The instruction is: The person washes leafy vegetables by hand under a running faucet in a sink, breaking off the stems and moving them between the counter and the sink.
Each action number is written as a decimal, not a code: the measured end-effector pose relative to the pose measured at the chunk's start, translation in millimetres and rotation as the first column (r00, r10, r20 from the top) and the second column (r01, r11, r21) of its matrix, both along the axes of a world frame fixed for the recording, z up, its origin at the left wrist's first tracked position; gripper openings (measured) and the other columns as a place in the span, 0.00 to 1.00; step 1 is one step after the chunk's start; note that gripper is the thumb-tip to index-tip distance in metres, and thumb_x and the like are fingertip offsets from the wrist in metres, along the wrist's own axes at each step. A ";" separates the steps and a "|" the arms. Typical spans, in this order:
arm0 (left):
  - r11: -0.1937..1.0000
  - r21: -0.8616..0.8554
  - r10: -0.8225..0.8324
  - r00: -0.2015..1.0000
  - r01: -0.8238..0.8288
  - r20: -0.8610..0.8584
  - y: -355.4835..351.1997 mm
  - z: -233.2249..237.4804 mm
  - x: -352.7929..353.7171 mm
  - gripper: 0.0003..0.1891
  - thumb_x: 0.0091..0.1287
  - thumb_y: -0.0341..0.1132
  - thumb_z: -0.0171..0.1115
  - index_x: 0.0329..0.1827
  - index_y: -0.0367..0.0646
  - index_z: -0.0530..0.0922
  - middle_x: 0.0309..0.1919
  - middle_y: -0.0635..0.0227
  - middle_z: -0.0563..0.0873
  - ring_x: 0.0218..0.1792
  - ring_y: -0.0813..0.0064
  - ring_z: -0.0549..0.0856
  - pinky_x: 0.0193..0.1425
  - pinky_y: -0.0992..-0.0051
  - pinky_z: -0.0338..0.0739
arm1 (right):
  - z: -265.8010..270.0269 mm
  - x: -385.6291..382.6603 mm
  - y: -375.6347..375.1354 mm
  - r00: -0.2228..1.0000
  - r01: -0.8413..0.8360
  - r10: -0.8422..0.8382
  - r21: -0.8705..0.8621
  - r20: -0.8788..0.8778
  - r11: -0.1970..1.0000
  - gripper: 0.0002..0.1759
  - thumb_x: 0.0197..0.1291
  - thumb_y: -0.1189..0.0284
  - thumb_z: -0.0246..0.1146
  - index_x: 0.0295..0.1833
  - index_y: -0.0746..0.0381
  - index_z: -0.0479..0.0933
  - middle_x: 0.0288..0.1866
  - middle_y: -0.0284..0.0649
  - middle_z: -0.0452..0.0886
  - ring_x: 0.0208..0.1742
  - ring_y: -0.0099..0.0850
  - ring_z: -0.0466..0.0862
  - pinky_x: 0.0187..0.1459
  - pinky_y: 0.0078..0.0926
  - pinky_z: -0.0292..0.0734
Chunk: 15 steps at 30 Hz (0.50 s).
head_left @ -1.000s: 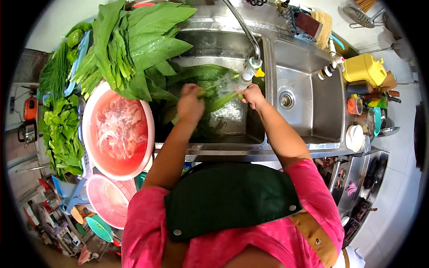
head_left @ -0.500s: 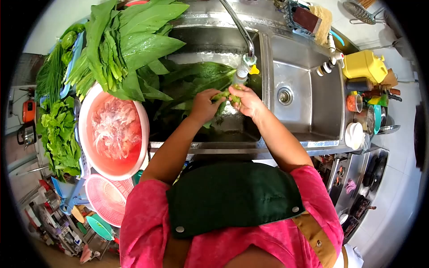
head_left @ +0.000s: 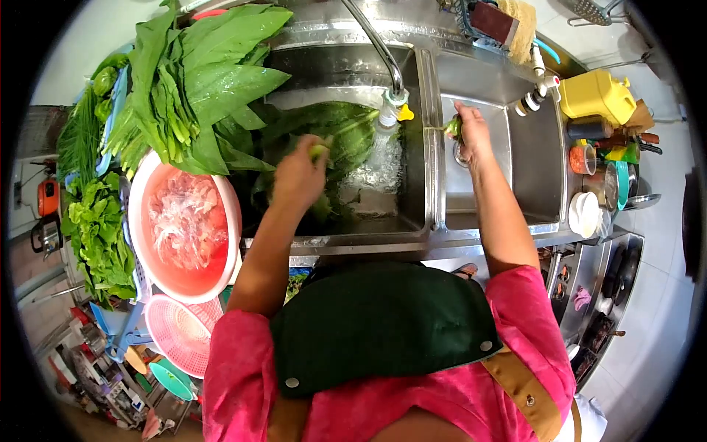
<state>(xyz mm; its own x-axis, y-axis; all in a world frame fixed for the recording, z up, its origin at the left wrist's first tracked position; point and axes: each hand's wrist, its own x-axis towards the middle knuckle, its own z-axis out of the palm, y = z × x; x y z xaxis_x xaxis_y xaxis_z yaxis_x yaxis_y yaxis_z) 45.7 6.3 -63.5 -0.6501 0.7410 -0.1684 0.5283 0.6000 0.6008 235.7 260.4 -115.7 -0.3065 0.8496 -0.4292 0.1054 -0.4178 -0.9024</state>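
Note:
My left hand (head_left: 300, 168) is over the left basin of the sink (head_left: 331, 237), its fingers closed around a pale green stem piece (head_left: 319, 151). Beneath it, large dark green leaves (head_left: 339, 129) lie in the water. My right hand (head_left: 475, 134) is above the right basin (head_left: 534, 162) near its drain, closed on a small green vegetable piece (head_left: 453, 127) that sticks out on the left side of the fingers. Water runs from the faucet (head_left: 390, 107) into the left basin, between my two hands.
Bunches of broad green leaves (head_left: 221, 81) are heaped at the left sink edge. Below them a pink tub (head_left: 234, 243) holds pale pieces in reddish liquid. A pink colander (head_left: 177, 324) sits lower left. At the right stand a yellow jug (head_left: 598, 98) and small containers (head_left: 583, 215).
My hands were together under the faucet on green pieces. Now they are apart: the left has moved left and the right has crossed over the divider, each with a green piece.

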 end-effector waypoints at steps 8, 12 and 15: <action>0.896 0.392 0.252 0.965 -0.207 -0.066 -17.5 60.6 -3.6 0.22 0.47 0.37 0.70 0.42 0.41 0.71 0.30 0.60 0.80 0.30 0.66 0.80 0.36 0.73 0.73 | -197.0 -79.7 -80.9 0.906 -0.335 0.424 -0.592 0.012 0.733 0.17 0.58 0.73 0.53 0.52 0.69 0.67 0.43 0.50 0.73 0.35 0.38 0.79 0.31 0.33 0.78; 0.931 0.308 0.237 0.966 -0.196 -0.101 -25.0 39.6 -8.5 0.21 0.47 0.34 0.69 0.43 0.39 0.72 0.34 0.58 0.80 0.35 0.65 0.80 0.39 0.74 0.73 | -257.3 -105.3 -101.0 0.938 -0.156 0.305 -0.586 0.165 0.795 0.17 0.58 0.70 0.54 0.51 0.68 0.67 0.45 0.48 0.72 0.32 0.34 0.76 0.31 0.31 0.75; 0.943 0.220 0.265 0.964 -0.251 -0.035 -33.6 14.9 -10.9 0.17 0.47 0.33 0.67 0.39 0.39 0.74 0.34 0.57 0.80 0.35 0.62 0.80 0.39 0.72 0.73 | -253.1 -123.1 -95.0 0.938 -0.173 0.297 -0.503 0.177 0.847 0.18 0.58 0.67 0.55 0.50 0.68 0.68 0.47 0.46 0.71 0.29 0.31 0.74 0.31 0.29 0.72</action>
